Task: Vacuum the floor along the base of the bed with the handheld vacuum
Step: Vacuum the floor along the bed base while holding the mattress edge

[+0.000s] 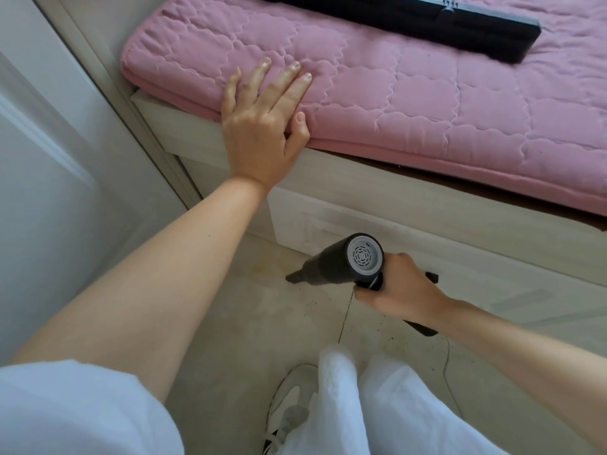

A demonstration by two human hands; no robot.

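My right hand point(399, 289) grips the handle of a dark handheld vacuum point(338, 262) with a grey vented rear cap. Its narrow nozzle points left and down at the beige floor point(236, 323), close to the white base of the bed point(377, 218). Small dark crumbs lie on the floor just right of the nozzle and under my hand. My left hand point(262, 126) rests flat with straight fingers on the edge of the pink quilted mattress pad point(427, 103), thumb over its side.
A black wide floor-brush head point(427, 24) lies on the pad at the top. A white door or wardrobe panel point(49, 159) stands at the left. A thin cable point(446, 372) trails on the floor by my white trousers and shoe point(289, 399).
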